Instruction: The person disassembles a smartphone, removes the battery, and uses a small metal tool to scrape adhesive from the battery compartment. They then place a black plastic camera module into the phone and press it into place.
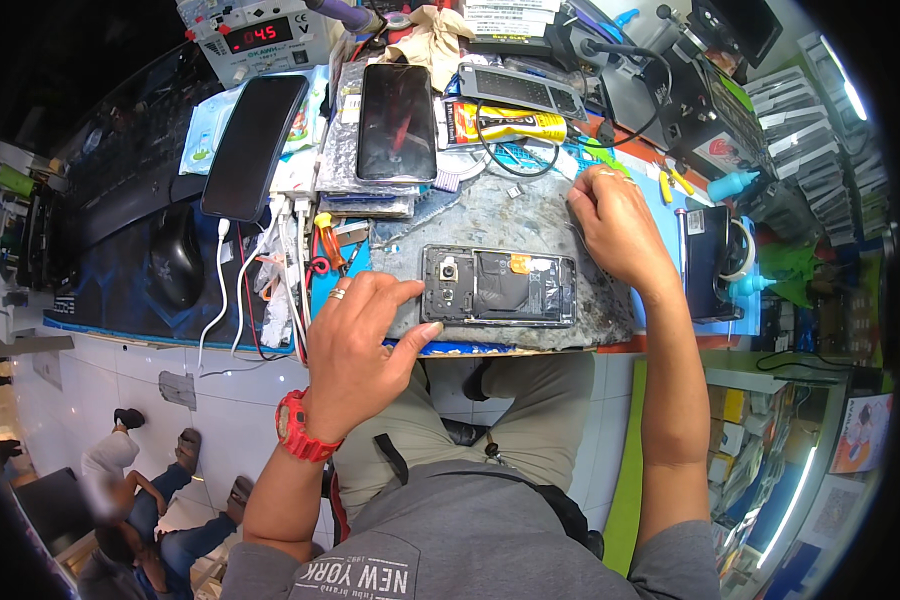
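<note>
An opened smartphone [510,287] lies on its front on the worn grey work mat [400,235], its back cover off, so the camera module and the battery show. At its left end is my left hand [363,325], with the index finger on the side edge and the thumb at the near corner, holding the phone steady. My right hand [615,225] rests beyond the phone's right end, its fingers curled downward. Beside those fingertips is a bright green strip [602,153]; whatever is under the fingers is hidden. A small metal piece [514,191] lies on the mat.
Two dark-screened phones [398,125] [255,145] lie at the back and left. Yellow-handled pliers [675,182] are on the right, near a black case [710,262]. White cables [222,290] hang over the front edge. A power supply [255,45] stands behind.
</note>
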Motion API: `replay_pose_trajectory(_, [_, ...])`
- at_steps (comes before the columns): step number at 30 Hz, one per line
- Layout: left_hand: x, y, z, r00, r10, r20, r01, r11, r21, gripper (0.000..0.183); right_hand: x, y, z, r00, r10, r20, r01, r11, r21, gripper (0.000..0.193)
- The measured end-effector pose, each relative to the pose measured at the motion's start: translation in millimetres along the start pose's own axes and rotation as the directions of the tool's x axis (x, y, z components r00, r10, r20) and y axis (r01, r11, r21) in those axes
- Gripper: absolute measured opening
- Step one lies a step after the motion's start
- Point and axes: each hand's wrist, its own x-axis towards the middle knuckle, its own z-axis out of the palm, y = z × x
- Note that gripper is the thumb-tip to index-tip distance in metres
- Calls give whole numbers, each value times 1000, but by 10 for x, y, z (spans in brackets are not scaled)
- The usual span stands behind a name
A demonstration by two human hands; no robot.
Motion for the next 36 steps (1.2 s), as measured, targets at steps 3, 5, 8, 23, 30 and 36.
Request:
replay_pose_trajectory(3, [4, -5, -1, 1000, 6, -4, -6, 1000, -7, 40, -24, 32, -9, 998, -33, -46, 33, 999, -5, 17])
replay_pose_trajectory(5, [7, -5, -1, 1000, 10, -6, -10, 1000, -10, 41, -62, 25, -7, 991, -88, -96, 91, 996, 21, 14])
replay_pose_trajectory(8, [-5, -8, -1, 1000, 1, -7, -2, 1000, -12, 41, -246, -144, -4, 970, -199, -142, 221, 961, 165, 9])
replay_pose_trajectory(23, [-12, -41, 10, 1000, 26, -3, -26, 1000, -2, 39, -547, -835, 294, 881, -472, -23, 460, 847, 266, 3])
replay_pose_trajectory(30, [-7, -35, 6, 999, 33, -7, -33, 999, 4, 40, -529, -861, 275, 883, -470, -2, 455, 854, 252, 4])
replay_pose_trajectory(36, [-6, -41, -1, 999, 39, -6, -39, 999, 8, 40, -581, -872, 184, 909, -415, 29, 397, 887, 234, 15])
